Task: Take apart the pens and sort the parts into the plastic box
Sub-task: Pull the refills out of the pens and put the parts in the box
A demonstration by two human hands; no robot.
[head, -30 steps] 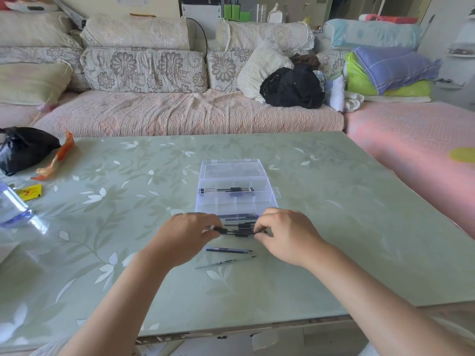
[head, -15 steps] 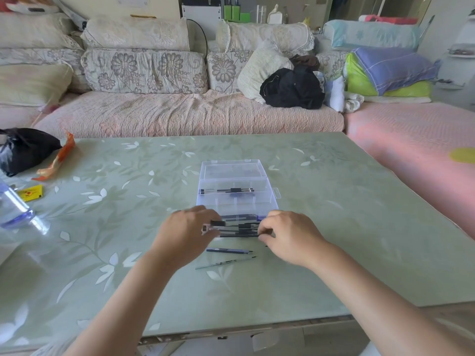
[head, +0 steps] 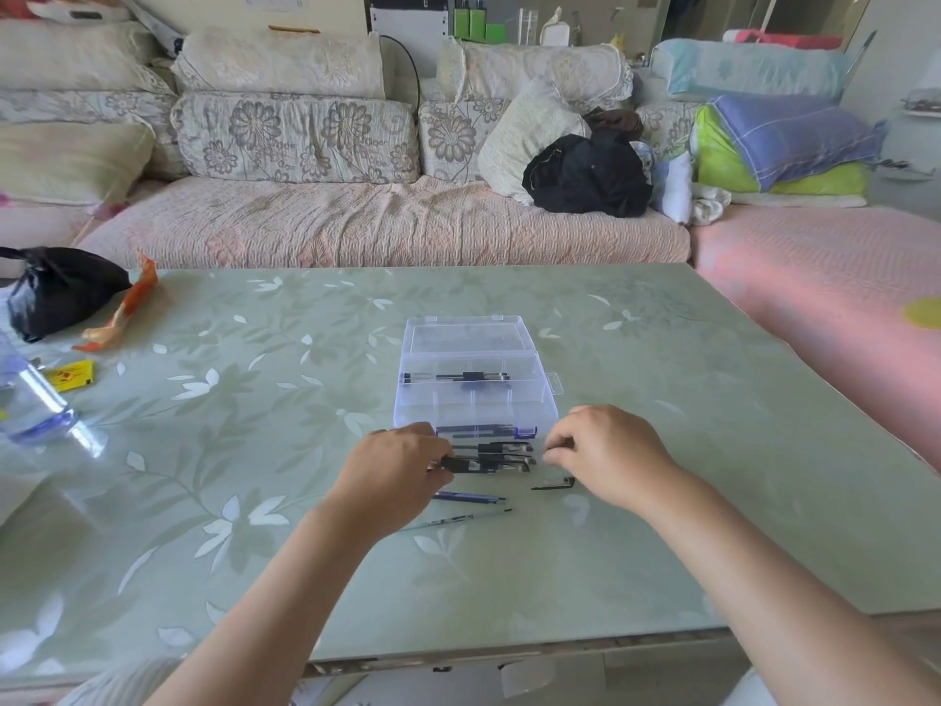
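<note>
Green glass table (head: pixel 662 450) carries, nearest, two thin refills (head: pixel 471 507), then the left hand (head: pixel 394 471) pinching a black pen (head: pixel 483 465) at its end. The right hand (head: pixel 606 450) is half curled, seemingly empty. Pens look light, stiff, slippery; hold each by the barrel ends, with the plastic box (head: pixel 473 394) just beyond.

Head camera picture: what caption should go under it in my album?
Two bare hands, left hand and right hand, work on black pens beside a clear plastic box.
</note>
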